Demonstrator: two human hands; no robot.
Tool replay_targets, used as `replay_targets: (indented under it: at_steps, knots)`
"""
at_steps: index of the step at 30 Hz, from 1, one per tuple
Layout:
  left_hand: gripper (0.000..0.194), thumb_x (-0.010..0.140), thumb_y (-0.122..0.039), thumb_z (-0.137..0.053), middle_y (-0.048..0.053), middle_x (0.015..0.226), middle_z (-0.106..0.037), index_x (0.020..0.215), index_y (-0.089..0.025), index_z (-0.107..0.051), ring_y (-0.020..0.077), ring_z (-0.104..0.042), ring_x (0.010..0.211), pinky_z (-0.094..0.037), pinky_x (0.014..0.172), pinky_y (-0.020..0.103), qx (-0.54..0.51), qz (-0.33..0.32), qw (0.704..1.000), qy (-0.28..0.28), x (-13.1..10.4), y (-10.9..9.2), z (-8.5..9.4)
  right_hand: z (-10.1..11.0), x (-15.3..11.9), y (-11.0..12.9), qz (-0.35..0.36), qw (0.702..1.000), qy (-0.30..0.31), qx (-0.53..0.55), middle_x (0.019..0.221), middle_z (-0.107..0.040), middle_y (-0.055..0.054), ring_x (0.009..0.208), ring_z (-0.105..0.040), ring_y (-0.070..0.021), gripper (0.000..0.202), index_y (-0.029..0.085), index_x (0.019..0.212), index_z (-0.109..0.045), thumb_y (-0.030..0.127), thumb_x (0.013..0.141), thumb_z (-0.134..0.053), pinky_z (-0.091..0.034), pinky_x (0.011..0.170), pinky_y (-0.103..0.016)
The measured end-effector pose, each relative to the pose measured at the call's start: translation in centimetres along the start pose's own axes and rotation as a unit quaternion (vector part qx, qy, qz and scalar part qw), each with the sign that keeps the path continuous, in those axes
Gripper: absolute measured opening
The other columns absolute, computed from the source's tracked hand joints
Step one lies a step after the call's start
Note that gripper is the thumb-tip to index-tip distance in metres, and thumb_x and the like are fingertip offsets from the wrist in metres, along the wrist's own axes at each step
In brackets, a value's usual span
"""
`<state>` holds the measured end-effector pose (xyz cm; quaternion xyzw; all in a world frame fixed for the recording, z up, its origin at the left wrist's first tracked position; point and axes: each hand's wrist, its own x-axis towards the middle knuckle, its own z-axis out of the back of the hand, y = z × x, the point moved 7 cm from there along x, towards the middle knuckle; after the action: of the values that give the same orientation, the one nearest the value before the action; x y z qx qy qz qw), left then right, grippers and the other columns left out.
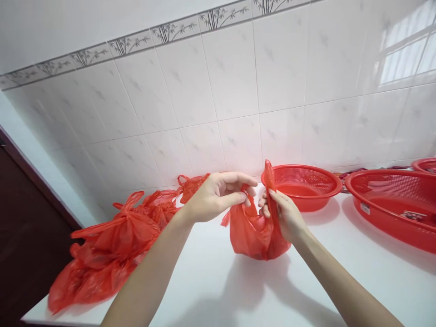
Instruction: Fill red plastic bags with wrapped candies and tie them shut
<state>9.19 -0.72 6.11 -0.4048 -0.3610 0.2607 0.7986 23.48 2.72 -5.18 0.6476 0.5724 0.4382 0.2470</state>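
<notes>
A red plastic bag (254, 234) hangs between my two hands over the white table, bulging at the bottom; what is inside does not show. My left hand (226, 193) pinches one of its handles between thumb and fingers. Around the other handle, which sticks up tall, my right hand (282, 211) is closed. Behind the bag, close to my right hand, stands a round red plastic basket (306, 200) with a mesh side.
Several knotted red bags (116, 245) are heaped at the left of the white table (204, 281). A larger red basket (391, 218) holding a small patterned item stands at the right, with another basket (425, 164) behind it. A tiled wall (238, 91) rises along the back.
</notes>
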Motion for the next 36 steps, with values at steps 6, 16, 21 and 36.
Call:
replay_targets:
  at_steps: [6, 16, 21, 36]
  knots:
    - [0.027, 0.085, -0.017, -0.062, 0.006, 0.087, -0.073, 0.109, -0.019, -0.073, 0.0179, -0.069, 0.081, -0.057, 0.078, 0.034, 0.005, -0.025, 0.999, 0.023, 1.2, 0.3, -0.4, -1.4, -0.2, 0.4, -0.031, 0.985, 0.069, -0.158, 0.052, -0.044, 0.008, 0.048, -0.036, -0.0095, 0.011, 0.022, 0.088, -0.062, 0.030, 0.080, -0.065, -0.030, 0.046, -0.022]
    - [0.033, 0.092, -0.021, -0.053, 0.005, 0.093, -0.072, 0.123, -0.019, -0.065, 0.0159, -0.068, 0.084, -0.055, 0.083, 0.033, 0.068, -0.054, 0.996, -0.007, 4.8, 3.4, -1.3, -2.8, 0.2, 0.0, -0.063, 0.946, 0.238, -0.211, 0.046, -0.036, 0.007, 0.043, -0.026, -0.0074, 0.051, 0.022, 0.057, -0.042, 0.055, 0.089, -0.064, -0.018, 0.044, -0.026]
    - [0.035, 0.092, -0.038, -0.061, 0.008, 0.109, -0.074, 0.119, -0.019, -0.068, 0.0207, -0.068, 0.100, -0.053, 0.089, 0.033, 0.172, -0.043, 0.977, -0.119, 4.2, 4.8, 0.6, -2.1, 1.3, 0.3, -0.063, 0.958, 0.183, -0.210, 0.046, -0.039, 0.006, 0.043, -0.029, -0.0081, 0.056, 0.022, 0.057, -0.045, 0.066, 0.087, -0.062, -0.020, 0.044, -0.026]
    - [0.023, 0.091, -0.016, -0.054, 0.008, 0.104, -0.077, 0.097, -0.022, -0.076, 0.0218, -0.070, 0.097, -0.055, 0.089, 0.037, 0.239, -0.112, 0.963, -0.060, 0.0, 9.0, -4.5, 1.0, 3.0, -1.2, -0.113, 0.985, 0.089, -0.098, 0.064, -0.062, 0.001, 0.056, -0.052, -0.0117, 0.032, 0.017, 0.081, -0.075, 0.046, 0.071, -0.083, -0.046, 0.059, -0.028]
